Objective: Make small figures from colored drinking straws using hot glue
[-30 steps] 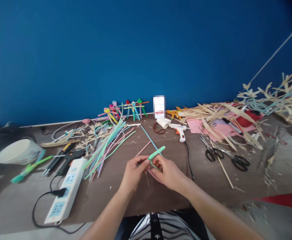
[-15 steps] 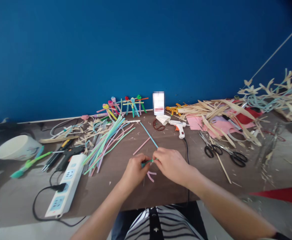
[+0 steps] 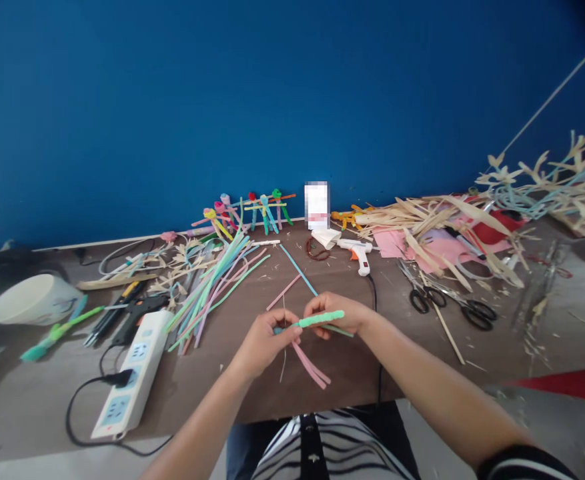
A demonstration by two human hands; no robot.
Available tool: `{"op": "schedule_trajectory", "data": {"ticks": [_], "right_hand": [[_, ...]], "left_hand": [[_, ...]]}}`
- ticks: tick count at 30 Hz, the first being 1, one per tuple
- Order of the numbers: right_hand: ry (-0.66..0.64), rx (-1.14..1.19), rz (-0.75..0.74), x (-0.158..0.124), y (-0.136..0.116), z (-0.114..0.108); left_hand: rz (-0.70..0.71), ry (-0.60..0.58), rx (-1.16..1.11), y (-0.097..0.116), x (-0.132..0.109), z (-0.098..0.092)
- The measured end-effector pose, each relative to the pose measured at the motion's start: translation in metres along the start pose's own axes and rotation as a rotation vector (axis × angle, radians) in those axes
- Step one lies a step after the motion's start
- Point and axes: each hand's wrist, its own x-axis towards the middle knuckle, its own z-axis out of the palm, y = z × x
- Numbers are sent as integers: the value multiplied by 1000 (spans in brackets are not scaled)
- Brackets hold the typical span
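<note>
My left hand (image 3: 262, 345) pinches a small bundle of pipe cleaners between thumb and fingers, a bluish bit showing at its fingertips. From this grip a green pipe cleaner (image 3: 325, 318), coiled thick, points right across my right hand (image 3: 339, 308). Pink pipe cleaner ends (image 3: 315, 370) hang from the bundle towards me, and a thin pale wire sticks out above and below my left fingers. My right hand's fingers are curled at the green piece, partly hidden behind it. Beyond the hands lie a blue pipe cleaner (image 3: 297, 268) and a pink one (image 3: 283, 292).
Left stand a white power strip (image 3: 139, 373), a white bowl (image 3: 27, 300) and a heap of pipe cleaners (image 3: 212, 293). Small pipe-cleaner figures (image 3: 267, 210) lean on the blue wall. Right are a white glue gun (image 3: 359, 253), scissors (image 3: 477, 313) and dried husk strips (image 3: 412, 223).
The hands have turned the bundle, so the coiled green piece now shows pointing right. The pink ends now stand out below my hands, and my right hand has shifted slightly right.
</note>
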Motion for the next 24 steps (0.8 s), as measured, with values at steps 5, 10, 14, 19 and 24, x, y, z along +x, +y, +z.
{"op": "schedule_trajectory", "data": {"ticks": [5,10,14,19,24], "right_hand": [[173,49,-63,3,17,18],[369,-431,-131,-10,16,42],[508,-1065,-185,-27,2,51],[493,-1310,-59,-35,-11,50],[494,-1291,-86,-34,-12,52]], "left_hand": [[18,83,-41,-6,3,2],[91,248,142,-7,6,0],[211,198,325,-6,6,1],[196,119,387,-1,4,-1],[51,101,158,-1,4,-3]]}}
